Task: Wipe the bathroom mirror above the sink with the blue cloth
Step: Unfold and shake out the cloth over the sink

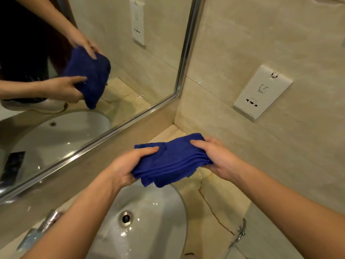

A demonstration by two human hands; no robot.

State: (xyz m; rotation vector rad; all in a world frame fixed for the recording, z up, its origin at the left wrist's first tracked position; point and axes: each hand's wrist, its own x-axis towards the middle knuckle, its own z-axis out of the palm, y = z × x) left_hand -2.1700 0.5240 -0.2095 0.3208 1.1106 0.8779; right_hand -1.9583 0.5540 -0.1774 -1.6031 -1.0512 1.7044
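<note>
A folded blue cloth [172,161] hangs in the air above the far rim of the white sink [155,212]. My left hand [128,165] grips its left end, thumb on top. My right hand [214,157] grips its right end, thumb on top as well. The mirror [93,62] with a metal frame fills the upper left and stands well apart from the cloth. It reflects both hands, the cloth and the basin.
A white wall socket plate [262,92] sits on the tiled wall at right. The wet beige counter [214,199] has a brown crack line. A chrome tap [51,221] shows at lower left, a clear wrapped item [239,234] at lower right.
</note>
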